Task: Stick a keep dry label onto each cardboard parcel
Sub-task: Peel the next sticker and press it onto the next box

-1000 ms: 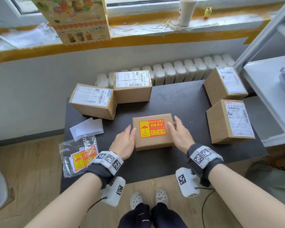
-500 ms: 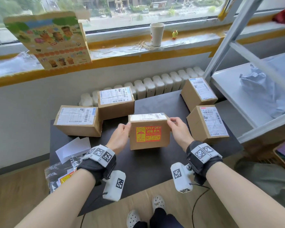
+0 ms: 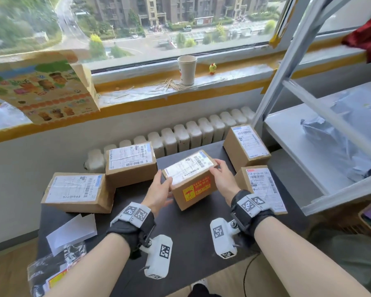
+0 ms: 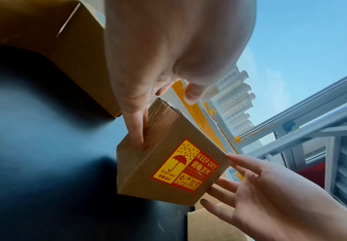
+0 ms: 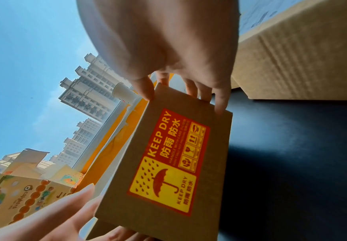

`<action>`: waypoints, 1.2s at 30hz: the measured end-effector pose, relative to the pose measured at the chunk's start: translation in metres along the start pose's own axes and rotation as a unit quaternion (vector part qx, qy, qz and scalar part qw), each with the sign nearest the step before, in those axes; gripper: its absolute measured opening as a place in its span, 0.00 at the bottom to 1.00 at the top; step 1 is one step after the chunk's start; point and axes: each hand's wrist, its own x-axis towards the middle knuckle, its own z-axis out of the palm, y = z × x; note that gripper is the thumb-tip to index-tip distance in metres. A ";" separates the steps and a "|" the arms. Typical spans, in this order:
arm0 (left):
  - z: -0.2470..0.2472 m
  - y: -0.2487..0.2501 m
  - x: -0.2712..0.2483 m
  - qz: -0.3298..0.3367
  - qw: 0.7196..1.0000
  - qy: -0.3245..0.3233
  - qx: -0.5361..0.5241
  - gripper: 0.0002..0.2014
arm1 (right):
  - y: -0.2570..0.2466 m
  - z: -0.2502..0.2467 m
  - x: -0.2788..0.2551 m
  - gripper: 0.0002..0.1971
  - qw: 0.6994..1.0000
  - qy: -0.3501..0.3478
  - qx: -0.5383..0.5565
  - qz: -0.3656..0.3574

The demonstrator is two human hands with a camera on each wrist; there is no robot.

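A small cardboard parcel (image 3: 191, 179) sits angled at the table's middle, held between both hands. Its white shipping label faces up, and a red and yellow keep dry label (image 3: 196, 188) is stuck on the side facing me. My left hand (image 3: 160, 188) grips the left end, thumb on top and fingers (image 4: 136, 128) pressed on the side. My right hand (image 3: 220, 176) grips the right end, thumb (image 5: 145, 88) at the top edge. Both wrist views show the keep dry label (image 4: 185, 166) (image 5: 168, 161) lying flat on the cardboard.
Other parcels with shipping labels stand around: left (image 3: 79, 191), back left (image 3: 131, 163), back right (image 3: 246, 146), right (image 3: 263, 189). A plastic bag of labels (image 3: 51, 273) and white backing paper (image 3: 73, 232) lie front left. A metal shelf (image 3: 308, 151) stands right, a radiator behind.
The parcel lay flat with the keep dry label up. Both hands tipped it so the shipping label faces up, then turned it at an angle. The head view rose toward the window.
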 end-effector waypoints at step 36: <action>0.073 0.018 0.063 0.018 0.995 -0.057 0.082 0.29 | -0.006 -0.025 0.076 0.25 0.996 0.035 -0.061 0.063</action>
